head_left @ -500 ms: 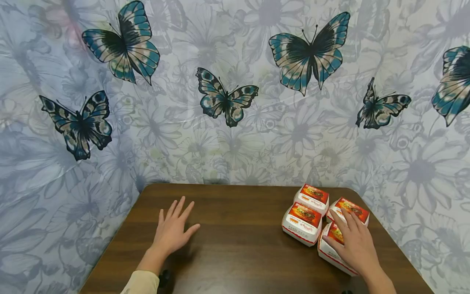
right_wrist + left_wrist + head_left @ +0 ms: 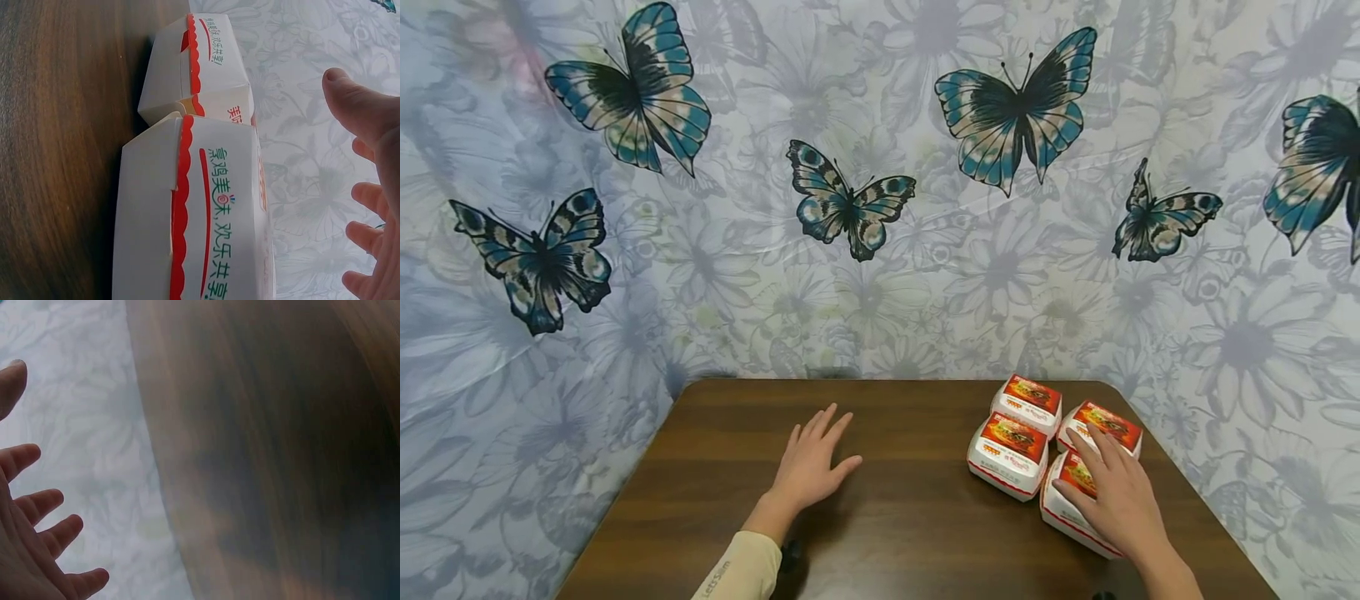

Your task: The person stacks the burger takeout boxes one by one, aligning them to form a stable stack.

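Observation:
Several white burger boxes with red burger pictures on their lids stand grouped on the table's right side. They are a back-left box [image 2: 1030,402], a front-left box [image 2: 1010,454], a back-right box [image 2: 1108,427] and a front-right box [image 2: 1063,515]. My right hand [image 2: 1116,500], fingers spread, is over the front-right box and hides part of its lid. In the right wrist view, a gap shows between that hand [image 2: 375,187] and the box tops. Over the table's middle-left, my left hand [image 2: 811,471] is spread with nothing in it.
The brown wooden table [image 2: 917,517] has its far edge against a floral wall covering [image 2: 880,325] with blue butterflies. A small dark object [image 2: 790,554] shows beside the left sleeve [image 2: 745,567].
My left hand has moved right, nearer the table's middle. My right hand stays over the front-right box. The head view has turned slightly right, and the boxes keep their arrangement.

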Tool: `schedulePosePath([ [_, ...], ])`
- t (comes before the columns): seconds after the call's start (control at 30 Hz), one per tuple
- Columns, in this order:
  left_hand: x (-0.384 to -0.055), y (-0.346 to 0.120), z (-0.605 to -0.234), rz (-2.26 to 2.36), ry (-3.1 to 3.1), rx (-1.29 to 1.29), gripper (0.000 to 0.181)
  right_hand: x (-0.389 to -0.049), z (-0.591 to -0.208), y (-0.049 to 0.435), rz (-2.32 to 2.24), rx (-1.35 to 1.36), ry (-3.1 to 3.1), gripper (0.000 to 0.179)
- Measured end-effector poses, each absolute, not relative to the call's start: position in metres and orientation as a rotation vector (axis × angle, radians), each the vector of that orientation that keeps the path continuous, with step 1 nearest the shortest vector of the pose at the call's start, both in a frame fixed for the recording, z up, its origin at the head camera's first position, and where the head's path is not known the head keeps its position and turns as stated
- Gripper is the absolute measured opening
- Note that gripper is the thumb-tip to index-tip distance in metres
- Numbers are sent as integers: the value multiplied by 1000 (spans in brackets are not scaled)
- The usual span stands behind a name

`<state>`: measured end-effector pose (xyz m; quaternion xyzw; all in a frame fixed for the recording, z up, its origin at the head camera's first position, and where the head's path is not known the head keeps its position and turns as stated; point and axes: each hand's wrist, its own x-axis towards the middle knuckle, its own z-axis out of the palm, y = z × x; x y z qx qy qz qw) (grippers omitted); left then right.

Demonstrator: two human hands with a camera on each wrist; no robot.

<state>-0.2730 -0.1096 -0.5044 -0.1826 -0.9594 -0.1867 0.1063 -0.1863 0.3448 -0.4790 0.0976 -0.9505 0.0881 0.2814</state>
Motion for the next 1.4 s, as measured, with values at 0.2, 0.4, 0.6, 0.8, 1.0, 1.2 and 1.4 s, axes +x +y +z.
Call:
schedulePosePath([
  [0.2,-278,-79,-512,-662,-2834,-608,73,-186,-479,347,232,282,-2526,84],
  [0.4,-284,-57,-515,-736,-2844,-661,73,-186,-479,345,249,292,-2518,84],
  [0.6,-289,-42,-516,-796,-2859,-722,73,-185,-480,344,242,278,-2519,84],
  [0.8,-294,-30,-517,-866,-2838,-784,73,-183,-480,346,246,250,-2537,84],
  [1.0,-299,-7,-514,-1051,-2830,-881,72,-181,-482,349,249,232,-2552,82],
  [1.2,-305,20,-510,-1207,-2850,-938,71,-180,-482,350,274,218,-2562,83],
  [1.4,-310,38,-515,-1402,-2808,-959,68,-181,-484,349,298,204,-2575,84],
])
